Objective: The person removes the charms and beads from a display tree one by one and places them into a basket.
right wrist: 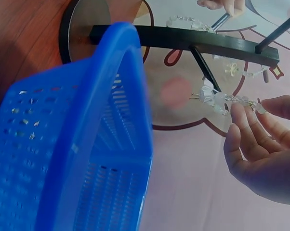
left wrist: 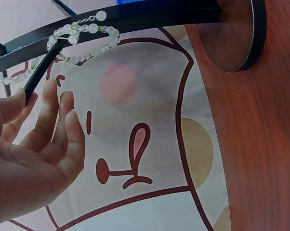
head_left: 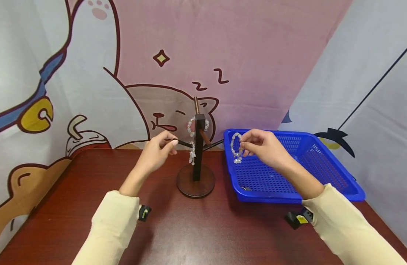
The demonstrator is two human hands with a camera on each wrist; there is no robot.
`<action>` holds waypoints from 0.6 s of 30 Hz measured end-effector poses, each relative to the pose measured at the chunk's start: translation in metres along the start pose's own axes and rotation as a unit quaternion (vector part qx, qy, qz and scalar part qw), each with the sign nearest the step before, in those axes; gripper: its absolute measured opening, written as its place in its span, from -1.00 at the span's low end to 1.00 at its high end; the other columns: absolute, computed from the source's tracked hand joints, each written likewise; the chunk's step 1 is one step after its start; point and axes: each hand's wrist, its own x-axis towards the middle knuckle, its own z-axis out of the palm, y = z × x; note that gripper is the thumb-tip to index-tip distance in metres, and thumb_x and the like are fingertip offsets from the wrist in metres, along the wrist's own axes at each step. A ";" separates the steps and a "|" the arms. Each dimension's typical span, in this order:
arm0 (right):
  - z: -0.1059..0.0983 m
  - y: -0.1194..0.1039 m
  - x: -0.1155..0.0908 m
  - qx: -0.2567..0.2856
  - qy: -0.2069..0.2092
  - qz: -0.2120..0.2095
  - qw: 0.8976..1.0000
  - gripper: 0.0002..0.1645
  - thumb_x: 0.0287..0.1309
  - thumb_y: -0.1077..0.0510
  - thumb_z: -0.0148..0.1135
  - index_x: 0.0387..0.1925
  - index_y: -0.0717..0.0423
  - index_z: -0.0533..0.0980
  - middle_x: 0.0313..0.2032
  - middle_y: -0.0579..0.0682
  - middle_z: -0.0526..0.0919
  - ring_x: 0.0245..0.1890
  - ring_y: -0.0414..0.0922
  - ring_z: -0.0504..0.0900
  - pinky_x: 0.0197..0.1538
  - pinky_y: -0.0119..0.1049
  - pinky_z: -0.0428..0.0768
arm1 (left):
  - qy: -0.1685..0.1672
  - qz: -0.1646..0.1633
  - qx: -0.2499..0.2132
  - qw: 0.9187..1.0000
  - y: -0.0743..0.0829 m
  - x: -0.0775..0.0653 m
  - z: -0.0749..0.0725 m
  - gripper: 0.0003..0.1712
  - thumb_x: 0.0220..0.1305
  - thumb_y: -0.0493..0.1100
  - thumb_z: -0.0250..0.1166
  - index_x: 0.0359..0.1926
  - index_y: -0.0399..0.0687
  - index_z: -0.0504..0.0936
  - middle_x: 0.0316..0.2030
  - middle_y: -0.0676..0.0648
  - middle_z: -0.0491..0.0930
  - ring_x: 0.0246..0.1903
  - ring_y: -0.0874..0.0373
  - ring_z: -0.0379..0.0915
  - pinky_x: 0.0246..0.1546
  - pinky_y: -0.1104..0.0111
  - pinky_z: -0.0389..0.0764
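A dark wooden jewelry stand (head_left: 197,162) rises from a round base (head_left: 195,187) and carries several pegs. My left hand (head_left: 157,151) pinches the tip of its left peg (left wrist: 41,74) between thumb and forefinger. On that peg hangs a pale beaded bracelet (head_left: 192,154), close to the post. Another beaded bracelet (head_left: 190,127) hangs higher, behind the post. To the right, my right hand (head_left: 264,147) pinches a clear and white beaded bracelet (head_left: 232,147) by its side; it dangles over the basket's left edge, and in the right wrist view it overlaps the right peg's (right wrist: 204,67) end.
A blue plastic basket (head_left: 273,198) stands right of the stand, with a small thing (head_left: 246,188) in its near left corner. The reddish-brown table (head_left: 177,228) ends at a cloth backdrop (head_left: 256,55) with cartoon animals. A bare brown peg (head_left: 205,137) points forward from the post.
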 end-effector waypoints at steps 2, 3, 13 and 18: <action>-0.003 0.002 -0.003 -0.001 -0.001 -0.001 1.000 -0.85 0.16 0.31 0.15 -0.26 0.36 0.48 -0.43 0.19 0.61 -0.50 -0.13 0.60 -0.36 -0.35 0.54 | -0.001 -0.001 0.000 1.000 0.000 0.000 0.000 -0.86 0.30 -0.17 0.12 -0.19 -0.10 0.54 -0.57 -0.06 0.60 -0.40 0.03 0.54 -0.42 0.29 0.39; -0.005 0.002 -0.004 -0.002 -0.002 -0.001 1.000 -0.85 0.16 0.31 0.15 -0.26 0.36 0.48 -0.43 0.19 0.61 -0.50 -0.13 0.60 -0.37 -0.35 0.54 | -0.001 -0.002 -0.001 1.000 0.000 0.000 0.000 -0.86 0.30 -0.17 0.12 -0.19 -0.10 0.54 -0.57 -0.04 0.59 -0.40 0.02 0.55 -0.42 0.29 0.39; -0.023 0.012 -0.022 -0.029 -0.011 0.002 1.000 -0.85 0.17 0.30 0.14 -0.24 0.34 0.47 -0.43 0.18 0.62 -0.50 -0.12 0.60 -0.38 -0.33 0.54 | -0.003 -0.001 -0.006 1.000 0.000 0.000 0.000 -0.86 0.30 -0.17 0.12 -0.19 -0.11 0.54 -0.54 -0.16 0.60 -0.39 -0.03 0.54 -0.43 0.29 0.37; -0.031 0.017 -0.030 -0.045 -0.022 0.023 0.998 -0.83 0.20 0.25 0.12 -0.22 0.31 0.47 -0.42 0.14 0.62 -0.48 -0.14 0.59 -0.37 -0.31 0.54 | -0.004 -0.002 -0.008 1.000 0.000 0.000 0.000 -0.86 0.30 -0.17 0.12 -0.19 -0.12 0.53 -0.52 -0.19 0.61 -0.39 -0.04 0.54 -0.43 0.29 0.37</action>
